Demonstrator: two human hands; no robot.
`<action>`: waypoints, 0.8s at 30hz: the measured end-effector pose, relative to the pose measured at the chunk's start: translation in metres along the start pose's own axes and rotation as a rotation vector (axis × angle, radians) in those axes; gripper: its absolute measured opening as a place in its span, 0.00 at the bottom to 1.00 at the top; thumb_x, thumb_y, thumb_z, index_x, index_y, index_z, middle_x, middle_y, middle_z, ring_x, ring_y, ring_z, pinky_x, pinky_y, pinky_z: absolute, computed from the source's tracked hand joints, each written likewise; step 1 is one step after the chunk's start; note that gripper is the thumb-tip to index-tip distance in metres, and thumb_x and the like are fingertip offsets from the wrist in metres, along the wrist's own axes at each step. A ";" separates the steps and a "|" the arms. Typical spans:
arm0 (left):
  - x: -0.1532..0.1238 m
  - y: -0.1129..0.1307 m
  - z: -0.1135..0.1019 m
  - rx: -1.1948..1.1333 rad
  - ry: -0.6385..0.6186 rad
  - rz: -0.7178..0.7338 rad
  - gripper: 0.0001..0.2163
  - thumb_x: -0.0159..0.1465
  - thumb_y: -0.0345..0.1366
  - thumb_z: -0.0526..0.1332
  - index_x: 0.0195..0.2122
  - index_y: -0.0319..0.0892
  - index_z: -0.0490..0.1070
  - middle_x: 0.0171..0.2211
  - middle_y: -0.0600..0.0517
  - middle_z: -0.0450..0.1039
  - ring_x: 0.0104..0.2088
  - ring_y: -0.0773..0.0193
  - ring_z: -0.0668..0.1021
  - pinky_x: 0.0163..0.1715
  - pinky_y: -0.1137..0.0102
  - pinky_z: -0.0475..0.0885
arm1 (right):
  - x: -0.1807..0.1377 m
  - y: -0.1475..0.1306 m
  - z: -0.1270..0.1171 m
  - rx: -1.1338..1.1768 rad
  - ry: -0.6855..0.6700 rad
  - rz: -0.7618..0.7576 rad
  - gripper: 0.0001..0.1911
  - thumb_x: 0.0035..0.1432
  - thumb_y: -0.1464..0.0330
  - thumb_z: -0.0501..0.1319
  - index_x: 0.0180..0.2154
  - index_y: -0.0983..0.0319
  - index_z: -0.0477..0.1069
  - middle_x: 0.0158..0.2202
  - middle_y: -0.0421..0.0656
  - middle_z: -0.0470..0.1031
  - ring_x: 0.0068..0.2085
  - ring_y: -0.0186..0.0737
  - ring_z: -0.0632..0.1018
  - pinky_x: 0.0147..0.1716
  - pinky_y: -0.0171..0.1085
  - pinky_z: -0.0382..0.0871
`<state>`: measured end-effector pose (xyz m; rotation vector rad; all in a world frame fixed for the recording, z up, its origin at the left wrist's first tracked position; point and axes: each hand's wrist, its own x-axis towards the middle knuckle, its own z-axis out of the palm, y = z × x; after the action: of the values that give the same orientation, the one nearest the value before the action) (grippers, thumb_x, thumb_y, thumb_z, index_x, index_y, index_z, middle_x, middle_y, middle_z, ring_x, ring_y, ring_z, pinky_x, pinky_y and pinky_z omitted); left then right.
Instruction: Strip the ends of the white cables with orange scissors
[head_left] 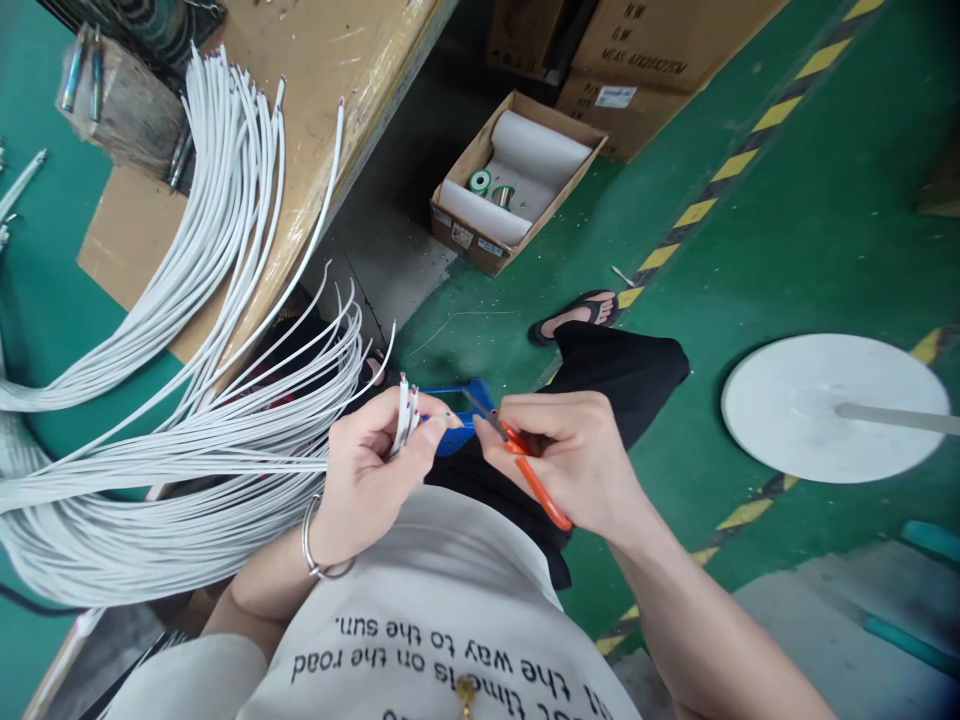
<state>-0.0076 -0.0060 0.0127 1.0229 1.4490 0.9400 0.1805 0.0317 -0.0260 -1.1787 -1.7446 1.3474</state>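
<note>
My left hand (371,480) is closed around a few white cables (406,412), whose stripped ends stick up past the thumb and forefinger. These run left into a large loose bundle of white cables (180,520) hanging at the table's edge. My right hand (574,455) grips orange-handled scissors (541,492), the blades pointing up and left toward the left fingertips. Whether the blades touch a wire is too small to tell. Below the hands, partly hidden, is a blue plastic object (454,440).
Another sheaf of white cables (217,180) lies across the brown table (390,60). On the floor stand an open carton (491,260) holding solder spools, stacked cardboard boxes (637,60) and a round white base (795,410) with a pole. Striped tape (694,212) crosses the green floor.
</note>
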 end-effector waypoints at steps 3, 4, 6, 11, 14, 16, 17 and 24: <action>0.000 -0.001 0.000 -0.116 0.006 -0.041 0.07 0.71 0.40 0.68 0.38 0.43 0.80 0.25 0.56 0.73 0.20 0.74 0.65 0.18 0.79 0.63 | -0.001 0.000 0.001 0.002 0.038 0.016 0.27 0.60 0.73 0.64 0.21 0.59 0.46 0.20 0.34 0.48 0.24 0.30 0.51 0.23 0.37 0.47; 0.001 -0.002 0.000 -0.139 0.007 -0.048 0.07 0.70 0.40 0.68 0.38 0.43 0.80 0.25 0.56 0.74 0.20 0.74 0.66 0.17 0.79 0.63 | -0.001 0.000 0.002 -0.002 0.023 0.016 0.26 0.59 0.73 0.64 0.22 0.59 0.47 0.20 0.34 0.49 0.24 0.29 0.52 0.23 0.36 0.47; 0.002 -0.003 0.000 -0.154 0.021 -0.046 0.07 0.70 0.41 0.69 0.38 0.43 0.79 0.26 0.55 0.75 0.20 0.74 0.67 0.17 0.79 0.64 | -0.002 -0.001 0.003 -0.016 -0.010 0.009 0.25 0.59 0.74 0.64 0.22 0.59 0.47 0.21 0.34 0.50 0.24 0.29 0.52 0.23 0.36 0.47; 0.003 -0.005 0.000 -0.119 0.041 0.006 0.07 0.70 0.41 0.69 0.38 0.44 0.79 0.23 0.57 0.71 0.21 0.73 0.69 0.19 0.79 0.67 | -0.003 -0.003 0.006 -0.056 -0.053 -0.002 0.25 0.58 0.75 0.62 0.23 0.59 0.45 0.21 0.33 0.48 0.25 0.30 0.50 0.23 0.37 0.46; 0.002 -0.006 0.001 -0.085 0.060 0.015 0.08 0.70 0.42 0.69 0.38 0.43 0.79 0.22 0.57 0.69 0.20 0.72 0.68 0.18 0.78 0.68 | -0.004 -0.004 0.006 -0.062 -0.053 0.005 0.25 0.56 0.77 0.62 0.22 0.59 0.44 0.20 0.34 0.49 0.25 0.30 0.50 0.23 0.37 0.46; 0.002 -0.006 0.001 -0.073 0.065 0.021 0.08 0.70 0.42 0.69 0.38 0.43 0.79 0.22 0.57 0.70 0.20 0.72 0.68 0.18 0.77 0.68 | -0.004 -0.004 0.006 -0.063 -0.046 -0.007 0.24 0.55 0.78 0.61 0.22 0.59 0.45 0.20 0.34 0.50 0.24 0.30 0.51 0.22 0.37 0.45; 0.002 -0.006 0.001 -0.076 0.064 0.027 0.08 0.70 0.42 0.69 0.38 0.43 0.79 0.22 0.57 0.70 0.20 0.72 0.68 0.19 0.78 0.68 | -0.004 -0.004 0.006 -0.065 -0.040 -0.017 0.24 0.55 0.78 0.61 0.22 0.59 0.46 0.20 0.34 0.50 0.24 0.30 0.52 0.22 0.37 0.45; 0.001 -0.006 0.001 -0.132 0.084 0.023 0.05 0.70 0.39 0.69 0.39 0.44 0.80 0.26 0.56 0.75 0.21 0.74 0.70 0.19 0.79 0.67 | -0.005 -0.001 0.012 -0.079 0.025 -0.060 0.24 0.54 0.78 0.62 0.21 0.59 0.46 0.19 0.34 0.51 0.23 0.29 0.52 0.22 0.36 0.45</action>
<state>-0.0069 -0.0066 0.0061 0.9139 1.4269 1.0914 0.1721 0.0226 -0.0283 -1.1716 -1.8158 1.2340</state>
